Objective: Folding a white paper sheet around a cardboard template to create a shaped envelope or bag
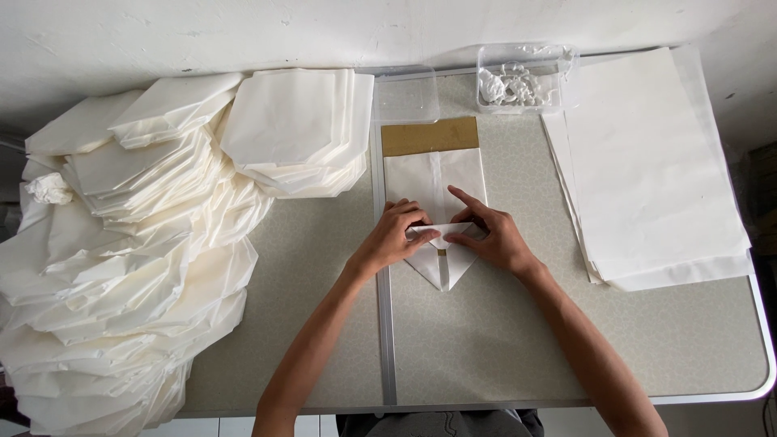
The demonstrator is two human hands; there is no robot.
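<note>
At the bottom of the frame two bare forearms rise from the near table edge [486, 402] and converge at the centre. The left hand [394, 236] lies with fingers curled, pinching the left end of a narrow folded flap of the white paper piece [435, 182]. The right hand [492, 235] presses the flap's right end with thumb and bent fingers while its forefinger stretches out flat toward the upper left, holding the sheet down. Neither hand is spread; both bear on the same fold.

The paper piece sits at centre frame, directly under and beyond the hands. Its long axis runs from the near edge of the table toward the wall: a pointed tip lies just below the hands, and the far end meets a brown cardboard strip [430, 136]. The fold crosses that axis, and both hands are equally close to it, one at each end.

Along the left side of the frame spreads a large heap of folded paper pieces [137, 267]. At right lies a stack of flat white sheets [647, 170]. Farthest, by the wall, stand a clear plastic box [526, 78] holding what may be white strings or bands, too small to tell, and a clear lid [406, 95] beside it.
</note>
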